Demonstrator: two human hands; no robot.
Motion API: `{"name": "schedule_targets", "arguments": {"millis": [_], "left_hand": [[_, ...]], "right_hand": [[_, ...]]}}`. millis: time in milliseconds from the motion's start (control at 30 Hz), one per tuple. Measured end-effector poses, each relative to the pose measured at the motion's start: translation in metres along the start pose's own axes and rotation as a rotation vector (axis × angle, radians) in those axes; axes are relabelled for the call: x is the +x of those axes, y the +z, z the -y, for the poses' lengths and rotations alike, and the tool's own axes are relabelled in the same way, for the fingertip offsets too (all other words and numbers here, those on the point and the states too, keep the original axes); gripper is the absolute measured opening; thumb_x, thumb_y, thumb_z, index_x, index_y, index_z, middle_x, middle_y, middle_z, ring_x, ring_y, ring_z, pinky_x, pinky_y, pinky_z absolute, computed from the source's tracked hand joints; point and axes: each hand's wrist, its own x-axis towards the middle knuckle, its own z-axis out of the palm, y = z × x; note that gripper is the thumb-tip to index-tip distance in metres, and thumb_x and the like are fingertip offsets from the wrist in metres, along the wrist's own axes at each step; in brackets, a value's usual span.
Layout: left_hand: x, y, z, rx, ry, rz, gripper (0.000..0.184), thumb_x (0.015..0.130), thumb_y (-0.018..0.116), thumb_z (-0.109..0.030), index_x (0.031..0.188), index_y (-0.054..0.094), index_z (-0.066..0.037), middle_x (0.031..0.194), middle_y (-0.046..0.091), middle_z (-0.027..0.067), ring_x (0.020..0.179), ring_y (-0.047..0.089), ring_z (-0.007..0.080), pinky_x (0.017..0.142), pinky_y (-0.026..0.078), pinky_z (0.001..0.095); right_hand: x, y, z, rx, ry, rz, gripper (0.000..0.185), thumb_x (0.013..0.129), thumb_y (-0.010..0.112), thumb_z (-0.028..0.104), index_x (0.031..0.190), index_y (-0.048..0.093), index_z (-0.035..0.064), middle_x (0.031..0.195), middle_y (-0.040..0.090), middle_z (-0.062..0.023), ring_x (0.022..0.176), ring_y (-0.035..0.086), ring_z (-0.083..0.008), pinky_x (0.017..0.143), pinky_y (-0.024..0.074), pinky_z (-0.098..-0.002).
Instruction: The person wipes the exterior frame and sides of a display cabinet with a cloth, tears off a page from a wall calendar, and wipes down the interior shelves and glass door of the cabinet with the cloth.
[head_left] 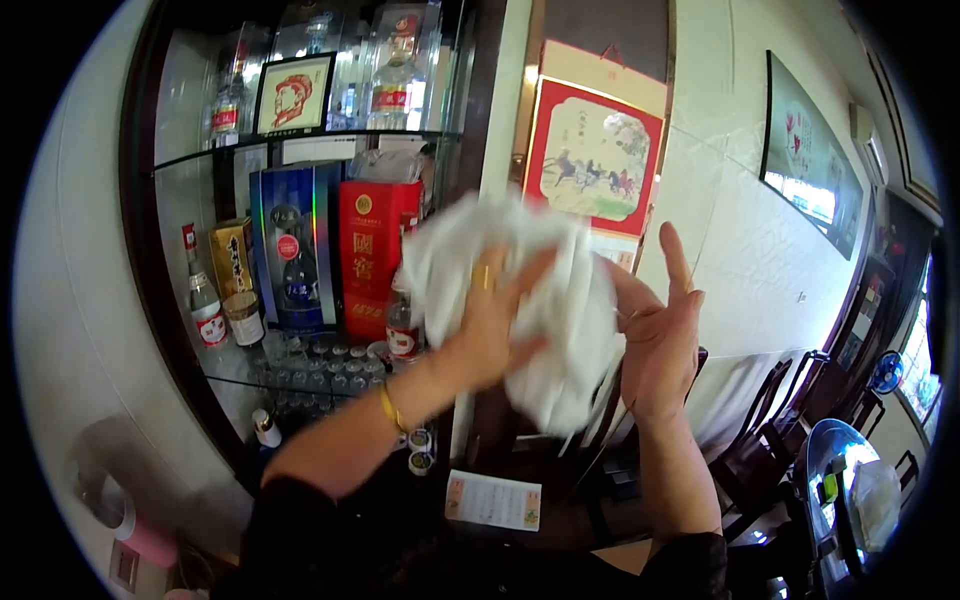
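A crumpled white cloth (565, 330) hangs in the air before me, smeared by motion. My left hand (490, 320), with a gold ring and a gold bangle, lies across its near side. The left fingers are bent and blurred over the fabric, gripping it. To the right of the cloth is my right hand (662, 350), palm turned inward, with a finger stretched up and the thumb apart. Its other fingers reach the cloth's right edge, partly hidden there. Whether anything is wrapped inside the cloth cannot be seen.
A glass-shelved cabinet on the left holds bottles, a blue box (295, 250), a red box (375, 260) and several small glasses (340, 370). A calendar (595, 160) hangs ahead. Below lies a printed sheet (493, 500). Dark chairs and a glass table (825, 450) stand at right.
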Motion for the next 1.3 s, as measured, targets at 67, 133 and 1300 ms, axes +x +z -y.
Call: {"name": "schedule_targets", "arguments": {"millis": [67, 133, 1300], "left_hand": [[0.074, -0.023, 0.008, -0.122, 0.057, -0.256, 0.07, 0.077, 0.056, -0.049, 0.133, 0.035, -0.012, 0.139, 0.017, 0.0235, 0.126, 0.024, 0.0407, 0.101, 0.028, 0.0439], [0.139, -0.046, 0.029, -0.076, 0.056, -0.407, 0.063, 0.078, 0.058, -0.045, 0.13, 0.039, -0.015, 0.136, 0.029, 0.0193, 0.116, 0.039, 0.0403, 0.089, 0.04, 0.0443], [0.022, 0.001, -0.054, 0.012, 0.022, -0.527, 0.059, 0.072, 0.062, -0.03, 0.124, 0.043, -0.009, 0.122, 0.04, 0.0248, 0.109, 0.042, 0.0388, 0.088, 0.036, 0.0451]], "right_hand": [[-0.001, 0.001, 0.0, 0.007, 0.002, -0.038, 0.065, 0.091, 0.016, 0.052, 0.139, 0.011, 0.0075, 0.111, 0.056, -0.0215, 0.104, 0.055, -0.0298, 0.078, 0.0488, -0.0363], [0.0, -0.003, -0.002, -0.035, 0.0, -0.015, 0.065, 0.091, 0.017, 0.052, 0.139, 0.012, 0.0094, 0.111, 0.055, -0.0233, 0.102, 0.055, -0.0332, 0.079, 0.0491, -0.0377], [-0.003, 0.02, 0.002, -0.001, -0.159, -0.114, 0.058, 0.09, 0.036, 0.037, 0.134, 0.026, 0.0014, 0.129, 0.039, -0.0198, 0.112, 0.047, -0.0284, 0.097, 0.0383, -0.0372]]}}
